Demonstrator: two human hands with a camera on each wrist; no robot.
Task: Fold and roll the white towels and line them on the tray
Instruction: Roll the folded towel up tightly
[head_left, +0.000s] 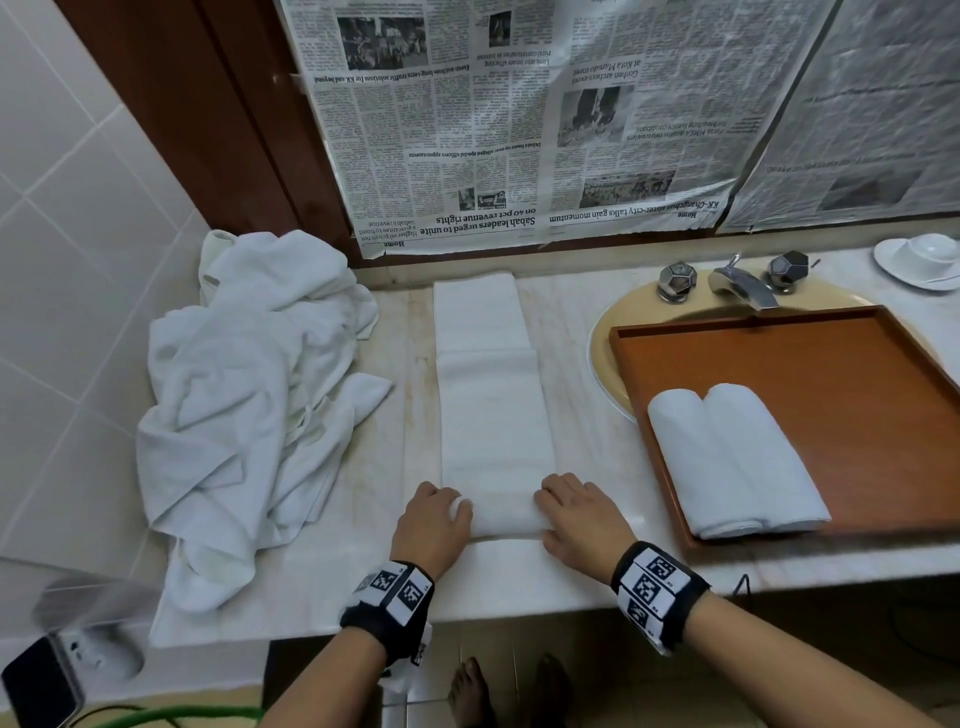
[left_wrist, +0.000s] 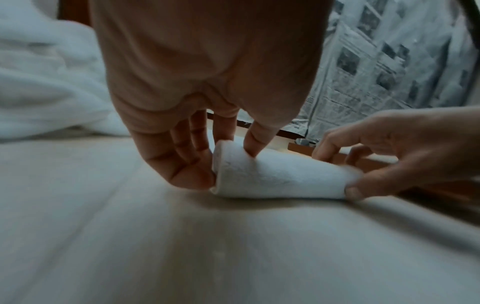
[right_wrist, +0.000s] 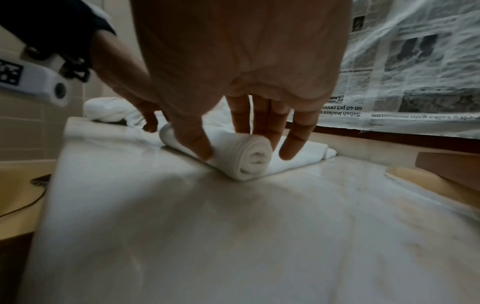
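A white towel (head_left: 491, 395) lies folded in a long strip on the marble counter, running away from me. Its near end is rolled into a tight roll (head_left: 501, 514) (left_wrist: 275, 179) (right_wrist: 249, 158). My left hand (head_left: 452, 506) (left_wrist: 223, 164) grips the roll's left end, thumb on top and fingers against the end. At the right end my right hand (head_left: 550, 514) (right_wrist: 241, 152) holds it, thumb in front and fingers over the back. The wooden tray (head_left: 831, 353) on the right carries two rolled white towels (head_left: 732, 457) side by side at its near left corner.
A heap of loose white towels (head_left: 249, 405) fills the counter's left end. The tray rests over a sink (head_left: 597, 358) with a tap (head_left: 737, 283) behind it. A cup and saucer (head_left: 919, 260) stand at the far right. Newspaper (head_left: 519, 130) covers the back wall.
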